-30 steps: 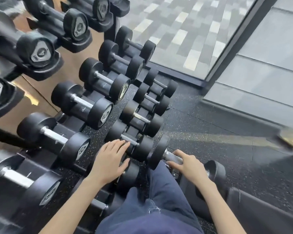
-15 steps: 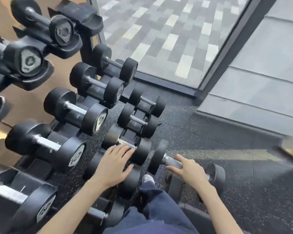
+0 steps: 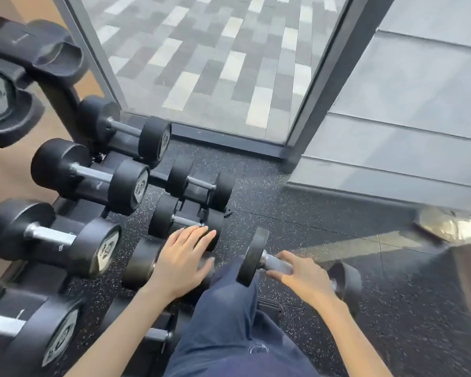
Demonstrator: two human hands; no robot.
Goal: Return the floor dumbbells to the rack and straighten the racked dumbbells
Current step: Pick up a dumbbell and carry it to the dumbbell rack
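On the black rubber floor (image 3: 297, 213), flecked with pale specks, a floor dumbbell (image 3: 297, 270) lies at the foot of the dumbbell rack (image 3: 63, 104), its round black heads matte and its steel handle knurled and bright. The right hand (image 3: 307, 278) rests on that handle with the fingers spread and only loosely curled, the thumb on the near side; whether they have closed round the bar cannot be told. The near head stands against the person's dark blue trouser knee (image 3: 229, 295), and the far head sits just past the wrist. The left hand (image 3: 180, 262) lies flat and open, fingers together and straight, on top of a small racked dumbbell (image 3: 147, 265) in the lowest tier, gripping nothing. Beyond its fingertips two smaller pairs of round heads (image 3: 185, 216) sit in black cradles with thin chrome bars between them. Higher to the left, larger dumbbells (image 3: 93, 178) rest slanted in moulded saddles, their end caps bearing grey hexagonal plates with numbers too blurred to read. A glass panel (image 3: 215, 63) in a dark metal frame closes the far side, showing grey and cream paving outside, and a pale grey panelled wall (image 3: 405, 118) meets the floor on the right. Between the rack's low tier and that wall the rubber lies open, crossed by a strip of sunlight (image 3: 365, 244).
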